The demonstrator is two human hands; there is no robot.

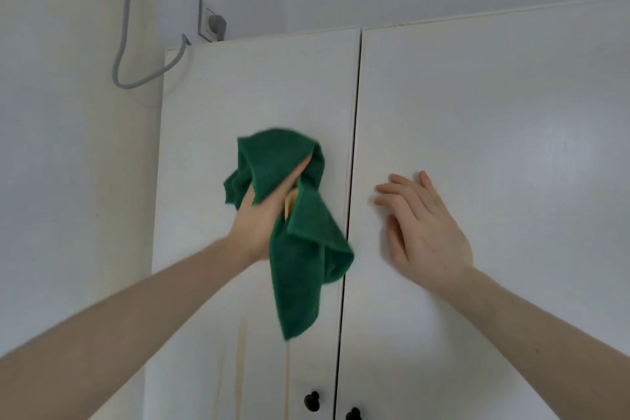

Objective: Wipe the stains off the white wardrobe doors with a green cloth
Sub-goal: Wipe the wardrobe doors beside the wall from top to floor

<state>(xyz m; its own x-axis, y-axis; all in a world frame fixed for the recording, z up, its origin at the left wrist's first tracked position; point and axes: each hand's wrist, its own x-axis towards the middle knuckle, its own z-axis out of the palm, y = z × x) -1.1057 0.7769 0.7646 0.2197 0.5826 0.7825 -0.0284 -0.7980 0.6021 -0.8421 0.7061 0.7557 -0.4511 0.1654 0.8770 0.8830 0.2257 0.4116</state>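
Observation:
My left hand [260,216] holds a dark green cloth [303,249] against the upper part of the left wardrobe door [238,95]; the cloth drapes over my fingers and hangs down towards the gap between the doors. A yellowish smear shows beside my palm under the cloth. Faint yellowish streaks [242,351] run down the left door below the cloth. My right hand [419,228] rests with straight, spread fingers on the right wardrobe door [494,112], close to its inner edge.
Two black knobs [312,401] sit at the bottom, one on each door. A grey cable [124,44] hangs down the wall at the left to a plugged socket [213,22] above the wardrobe.

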